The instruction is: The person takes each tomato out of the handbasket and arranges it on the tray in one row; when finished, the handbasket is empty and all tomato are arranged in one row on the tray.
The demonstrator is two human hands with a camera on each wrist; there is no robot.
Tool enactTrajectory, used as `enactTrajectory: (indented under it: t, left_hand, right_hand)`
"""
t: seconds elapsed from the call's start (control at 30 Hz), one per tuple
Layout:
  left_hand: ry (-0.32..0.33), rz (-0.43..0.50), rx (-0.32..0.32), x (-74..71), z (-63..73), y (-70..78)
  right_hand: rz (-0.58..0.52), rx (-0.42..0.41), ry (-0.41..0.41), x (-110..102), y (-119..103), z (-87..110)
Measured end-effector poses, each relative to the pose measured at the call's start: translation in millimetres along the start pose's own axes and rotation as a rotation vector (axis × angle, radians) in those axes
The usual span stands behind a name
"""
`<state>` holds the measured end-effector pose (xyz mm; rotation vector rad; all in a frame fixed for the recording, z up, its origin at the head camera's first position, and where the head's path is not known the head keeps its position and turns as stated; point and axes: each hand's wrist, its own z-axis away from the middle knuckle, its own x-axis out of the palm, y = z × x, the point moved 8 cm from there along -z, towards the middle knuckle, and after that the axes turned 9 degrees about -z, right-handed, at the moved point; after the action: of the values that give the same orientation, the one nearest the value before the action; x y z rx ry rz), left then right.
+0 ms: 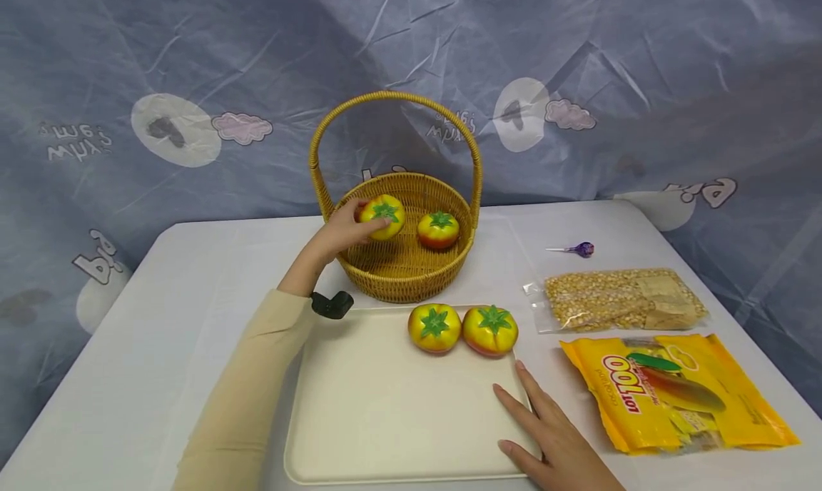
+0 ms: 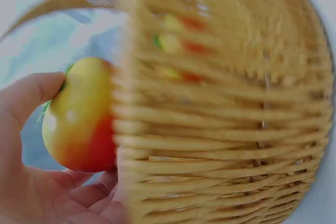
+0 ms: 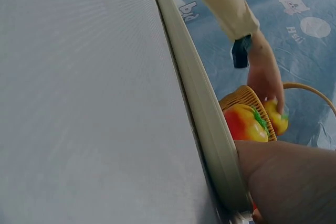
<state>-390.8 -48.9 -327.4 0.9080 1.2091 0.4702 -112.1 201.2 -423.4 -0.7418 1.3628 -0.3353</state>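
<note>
My left hand (image 1: 339,232) holds a yellow-and-red tomato (image 1: 389,210) with a green star-shaped top, over the left inside of a wicker basket (image 1: 411,288). In the left wrist view the thumb rests by the leafy top and the fingers curl beneath the held tomato (image 2: 86,124), beside the basket's woven wall. Another tomato (image 1: 438,235) sits inside the basket on the right. Two more tomatoes (image 1: 434,329) (image 1: 491,334) stand side by side at the back right of a cream tray (image 1: 398,412). With fingers spread, my right hand (image 1: 549,434) rests at the tray's right edge.
Right of the tray lie a purple-wrapped lollipop (image 1: 584,249), a clear bag of corn kernels (image 1: 616,300) and a yellow candy bag (image 1: 681,398). The basket's tall handle (image 1: 385,95) arches above it. A grey-blue printed cloth (image 1: 257,63) hangs behind the white table (image 1: 180,298).
</note>
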Motion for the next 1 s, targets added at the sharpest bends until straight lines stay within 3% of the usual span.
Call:
enactTrajectory:
  t: [0.07, 0.27, 0.43, 0.57, 0.73, 0.83, 1.0]
  left_hand:
    - [-0.01, 0.062, 0.003, -2.9, 16.4, 1.9]
    - [-0.087, 0.073, 0.077, -4.3, 71.7, 1.9]
    - [-0.165, 0.066, 0.121, 5.8, 103.3, -8.2]
    - [-0.209, 0.036, 0.1, 22.2, 112.5, -24.9]
    - [-0.246, -0.039, 0.058, 45.0, 111.3, -43.8]
    - [-0.238, -0.082, 0.05, 51.6, 110.2, -48.4]
    - [-0.242, -0.075, 0.073, 57.1, 109.1, -48.4]
  right_hand:
    - [0.002, -0.004, 0.004, -1, 0, 0.3]
    - [-0.006, -0.003, 0.002, -1, -1, 0.8]
    - [-0.007, 0.004, 0.0, -1, 0, 0.6]
    - [-0.005, 0.001, -0.001, 0, 0, 0.9]
    - [0.024, -0.028, 0.037, -3, 0, 2.6]
    - [0.034, -0.043, 0.053, -4, -2, 2.7]
    - [0.017, -0.03, 0.03, -4, -4, 2.7]
